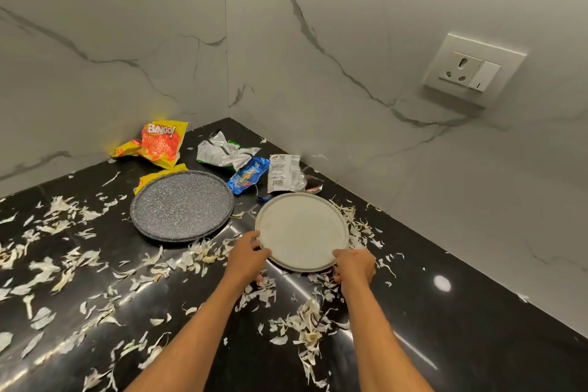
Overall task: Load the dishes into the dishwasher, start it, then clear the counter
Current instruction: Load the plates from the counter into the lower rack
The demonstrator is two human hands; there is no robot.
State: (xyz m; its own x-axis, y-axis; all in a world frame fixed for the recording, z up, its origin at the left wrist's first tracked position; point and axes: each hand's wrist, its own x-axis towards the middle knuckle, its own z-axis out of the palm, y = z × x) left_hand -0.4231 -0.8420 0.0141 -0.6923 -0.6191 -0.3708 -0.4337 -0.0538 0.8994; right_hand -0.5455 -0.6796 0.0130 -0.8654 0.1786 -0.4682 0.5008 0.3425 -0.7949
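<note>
Between the two hands sat one pale plate [302, 229] on the black tabletop [445, 328]. The left hand [246, 256] grasped its near-left rim with the thumb on top, and the right hand [354, 266] curled round its near-right rim; whether the plate was lifted could not be told. Beyond and to the left of the left hand lay one grey speckled plate [181, 205], apart from the pale one, with a narrow strip of tabletop between them. Farther beyond both hands, toward the corner, lay four crumpled wrappers: a yellow packet [160, 143], a silver packet [222, 153], a blue packet [248, 175] and a white packet [283, 172], the last two just beyond the pale plate's far rim. Pale peelings [63, 264] were strewn too thickly to count, left of the left hand, under both forearms and round the pale plate's right side. Two marble walls [350, 25] met beyond the wrappers, and one of them closed off the tabletop's edge to the right of the right hand, bearing a single socket [471, 71]. Nearer than the right hand and to its right, the tabletop carried few scraps.
</note>
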